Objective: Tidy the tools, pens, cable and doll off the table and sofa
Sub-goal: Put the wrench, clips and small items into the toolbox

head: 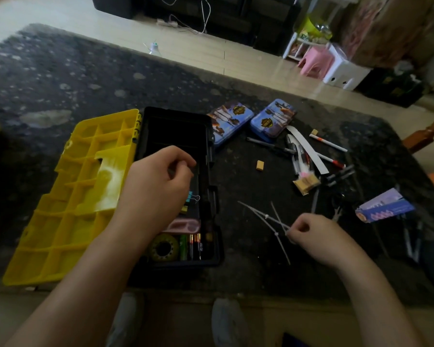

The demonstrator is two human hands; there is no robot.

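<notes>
A black toolbox (212, 176) stands open on the dark stone table (85, 78), its yellow lid (73, 196) folded out to the left. Inside at the near end lie a yellow tape roll (164, 247), batteries, a pink piece and binder clips (192, 197). My left hand (158, 186) hovers over the box with fingers curled; whether they pinch something small is unclear. My right hand (313, 236) pinches a bunch of white cable ties (266, 220) to the right of the box. Pens and markers (301, 156) lie scattered further right.
Two blue pencil tins (229, 121) (272, 120) lie behind the pens. Small tan erasers (260, 165), a tan packet (306, 184) and a purple card (383, 209) sit among them. A pink stool (313, 62) and a white stool (341, 71) stand on the floor beyond.
</notes>
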